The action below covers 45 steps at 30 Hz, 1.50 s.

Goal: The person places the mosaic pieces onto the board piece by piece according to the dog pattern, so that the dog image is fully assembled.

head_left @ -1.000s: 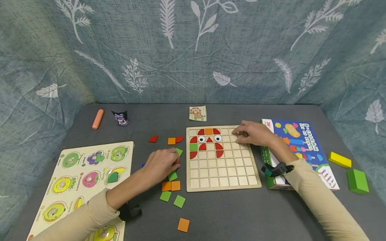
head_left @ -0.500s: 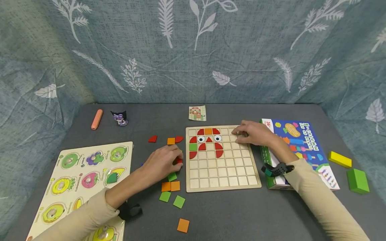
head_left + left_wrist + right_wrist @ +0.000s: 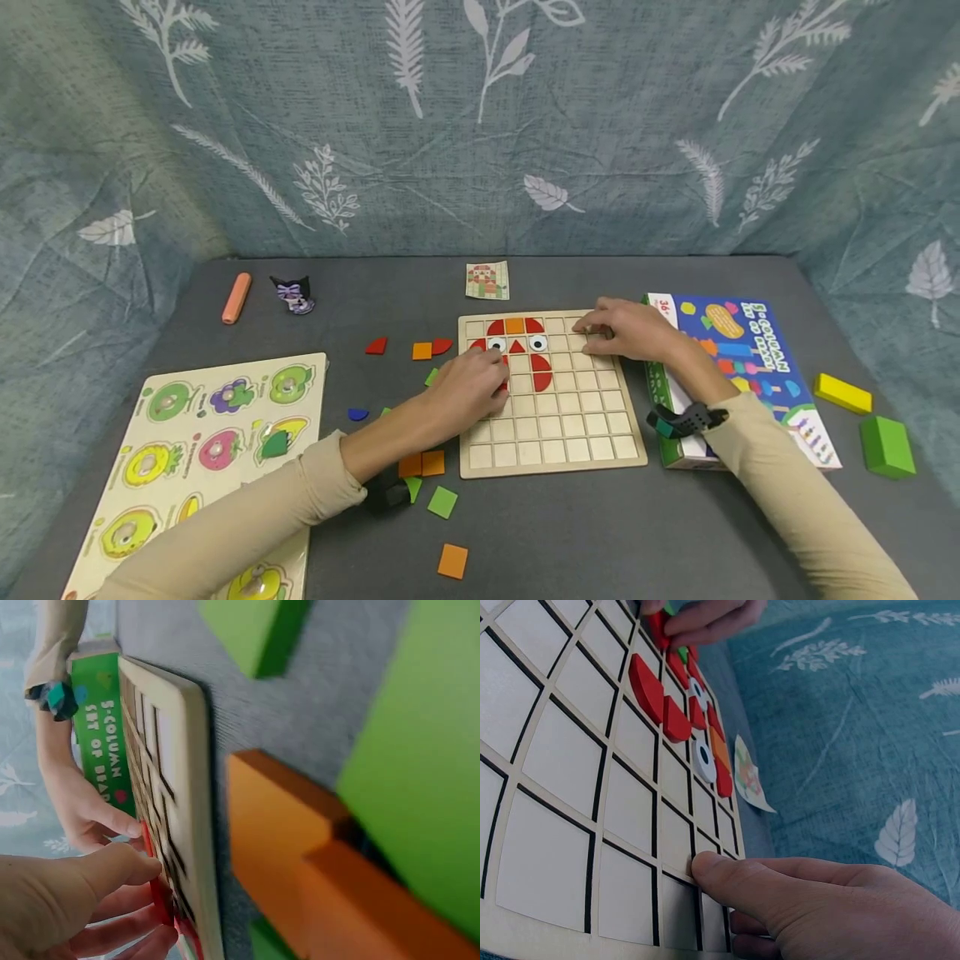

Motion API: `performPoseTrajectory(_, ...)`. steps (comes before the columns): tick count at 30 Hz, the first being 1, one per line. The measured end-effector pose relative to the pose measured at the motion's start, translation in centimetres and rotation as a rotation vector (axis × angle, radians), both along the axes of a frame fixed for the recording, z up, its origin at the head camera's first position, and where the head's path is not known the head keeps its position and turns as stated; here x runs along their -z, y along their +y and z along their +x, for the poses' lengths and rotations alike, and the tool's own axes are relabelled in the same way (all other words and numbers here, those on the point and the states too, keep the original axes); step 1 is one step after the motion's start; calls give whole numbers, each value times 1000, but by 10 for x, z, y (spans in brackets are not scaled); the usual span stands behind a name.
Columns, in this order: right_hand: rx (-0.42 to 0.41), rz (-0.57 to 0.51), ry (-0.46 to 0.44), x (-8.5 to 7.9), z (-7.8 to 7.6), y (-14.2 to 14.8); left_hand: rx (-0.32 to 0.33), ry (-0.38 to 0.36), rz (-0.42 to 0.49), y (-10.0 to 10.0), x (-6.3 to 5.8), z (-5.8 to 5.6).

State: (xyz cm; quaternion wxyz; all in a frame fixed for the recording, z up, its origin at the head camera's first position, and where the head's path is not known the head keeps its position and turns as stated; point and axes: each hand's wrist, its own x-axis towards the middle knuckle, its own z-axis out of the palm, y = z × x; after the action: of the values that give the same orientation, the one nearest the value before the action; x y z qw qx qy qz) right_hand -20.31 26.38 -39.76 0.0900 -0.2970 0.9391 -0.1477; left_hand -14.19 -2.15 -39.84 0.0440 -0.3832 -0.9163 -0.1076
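Mid-frame, the left hand [image 3: 462,392] pinches a red piece [image 3: 160,900]; right of centre, the right hand [image 3: 633,327], thumb and forefinger apart, touches the board [image 3: 581,427].

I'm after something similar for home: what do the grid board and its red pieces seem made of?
The grid board looks like smooth, unpainted wood, going by its pale tan color and low sheen. The red pieces seem smooth, with even color; they could be painted wood or plastic, as no grain shows.
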Motion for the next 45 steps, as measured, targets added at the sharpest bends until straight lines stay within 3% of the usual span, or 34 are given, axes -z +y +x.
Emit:
performPoseTrajectory(6,6,15,-3,-3,0,0,-8,20,-6,4,1,-1)
performPoseTrajectory(24,-1,14,5,-1,-1,0,62,-109,26,-10,-3,-4)
performPoseTrajectory(32,5,8,14,-4,-1,4,83,13,11,-9,0,-5)
performPoseTrajectory(36,5,3,2,-2,-1,5,89,1,2,-7,-1,-7)
performPoseTrajectory(41,3,-9,-1,0,-1,2,28,-45,14,-18,-8,-15)
performPoseTrajectory(45,3,-2,-5,0,-1,0,-71,-133,46,-49,-16,-32)
